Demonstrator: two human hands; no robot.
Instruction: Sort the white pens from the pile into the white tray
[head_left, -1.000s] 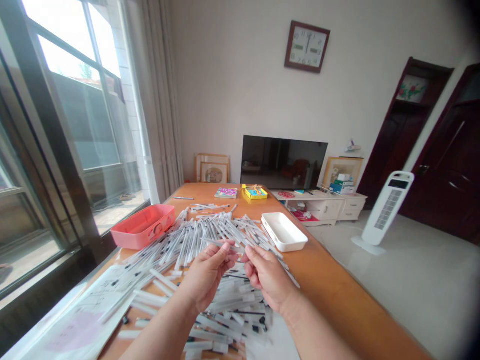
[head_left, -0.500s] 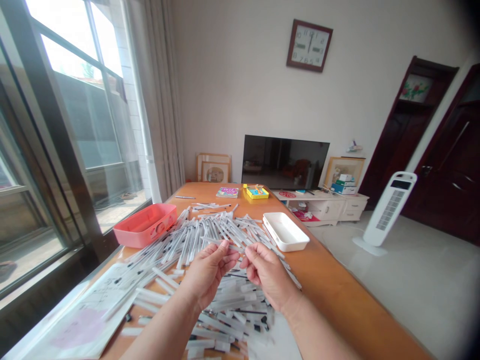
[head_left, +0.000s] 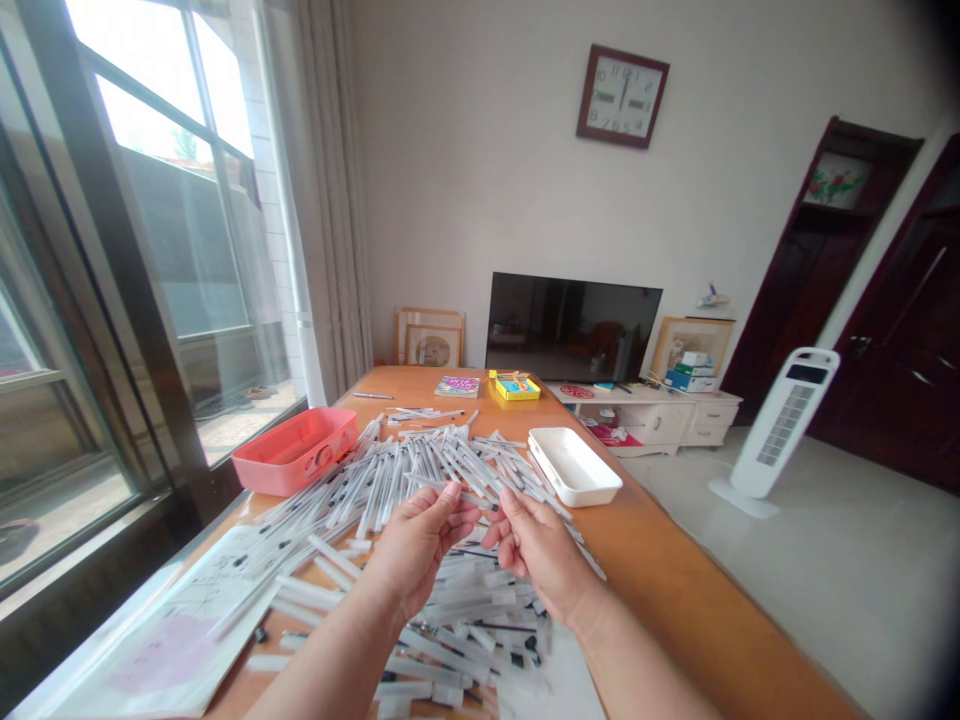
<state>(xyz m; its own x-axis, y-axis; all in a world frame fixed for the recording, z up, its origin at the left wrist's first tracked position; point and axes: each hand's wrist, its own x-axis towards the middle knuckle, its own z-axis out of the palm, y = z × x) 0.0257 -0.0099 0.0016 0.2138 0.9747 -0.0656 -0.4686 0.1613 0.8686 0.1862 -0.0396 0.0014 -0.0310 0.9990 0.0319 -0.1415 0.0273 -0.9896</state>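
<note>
Clear plastic pen tubes [head_left: 379,490] heaped all over the table, with one up between your hands

Your left hand [head_left: 416,545] has a slim tube [head_left: 465,498] pinched in its fingertips, and your right hand [head_left: 534,560] is half-curled right by the tube's end, can't tell if it's gripping. The heap runs under and ahead of both hands on the orange wooden table [head_left: 675,600]. Salmon-pink plastic tray [head_left: 294,452] sits ahead-left of your hands, white tray [head_left: 574,467] ahead-right
</note>
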